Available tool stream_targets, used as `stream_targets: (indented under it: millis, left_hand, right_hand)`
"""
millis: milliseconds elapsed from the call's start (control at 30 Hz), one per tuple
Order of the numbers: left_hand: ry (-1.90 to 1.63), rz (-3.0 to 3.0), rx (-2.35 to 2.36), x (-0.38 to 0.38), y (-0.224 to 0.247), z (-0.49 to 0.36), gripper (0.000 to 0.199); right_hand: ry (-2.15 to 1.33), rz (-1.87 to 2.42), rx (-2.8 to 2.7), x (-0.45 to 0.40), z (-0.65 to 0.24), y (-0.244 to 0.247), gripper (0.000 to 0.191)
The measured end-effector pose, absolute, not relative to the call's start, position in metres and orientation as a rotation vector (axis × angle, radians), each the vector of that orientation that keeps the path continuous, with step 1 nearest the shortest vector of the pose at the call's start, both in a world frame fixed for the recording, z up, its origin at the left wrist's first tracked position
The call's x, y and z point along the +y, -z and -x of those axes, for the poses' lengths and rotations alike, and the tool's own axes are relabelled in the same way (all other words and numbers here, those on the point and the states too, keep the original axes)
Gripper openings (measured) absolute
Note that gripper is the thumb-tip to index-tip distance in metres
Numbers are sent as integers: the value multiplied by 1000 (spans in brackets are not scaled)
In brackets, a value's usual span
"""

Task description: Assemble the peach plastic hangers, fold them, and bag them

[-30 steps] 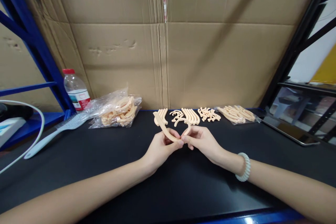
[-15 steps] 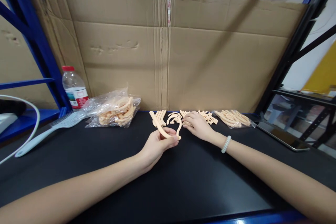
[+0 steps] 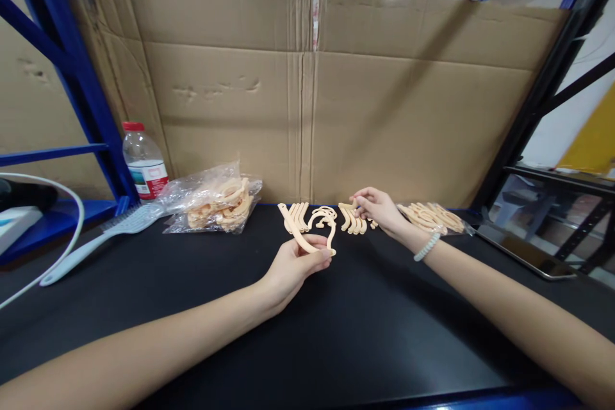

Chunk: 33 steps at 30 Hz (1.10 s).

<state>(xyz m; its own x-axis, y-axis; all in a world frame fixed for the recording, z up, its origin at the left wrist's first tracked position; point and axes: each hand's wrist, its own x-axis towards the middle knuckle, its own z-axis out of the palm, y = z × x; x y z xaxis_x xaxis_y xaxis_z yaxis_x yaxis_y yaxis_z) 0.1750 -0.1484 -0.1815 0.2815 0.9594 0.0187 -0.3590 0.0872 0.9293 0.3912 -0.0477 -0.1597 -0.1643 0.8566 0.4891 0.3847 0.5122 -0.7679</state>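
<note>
The left hand pinches two curved strips above mid-bench; a light hold where they meet should stop them swivelling. The right hand, by the far edge, has its fingertips closed on what looks like a piece, best gripped near one end. Along the far edge of the black bench lie a bagged pile, loose strips and a second bag; cardboard stands behind.

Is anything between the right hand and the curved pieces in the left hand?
Nothing visible stands between the right hand and the curved pieces in the left hand; nearby strips lie flat on the tabletop.
</note>
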Motion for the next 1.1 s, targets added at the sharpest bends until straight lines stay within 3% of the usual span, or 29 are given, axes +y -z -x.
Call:
stream_targets:
  millis: [167,300,533,767,1100]
  left_hand:
    - [-1092,-1035,769,-149,179,-175,31]
    - [-1084,-1038,792,-150,177,-177,33]
    - [-1065,-1168,775,-148,178,-177,22]
    - [-1023,-1407,765,-147,179,-178,15]
    - [-962,-1506,797,-149,179,-177,12]
  right_hand:
    - [-1034,812,-1406,-99,-397,148,29]
    - [-1108,819,-1255,-130,-388,160,25]
    - [-1310,810,-1079,-147,-370,172,72]
    - [-1349,824,-1254,-143,-370,178,27]
    - [-1258,785,-1594,-146,-366,179,22]
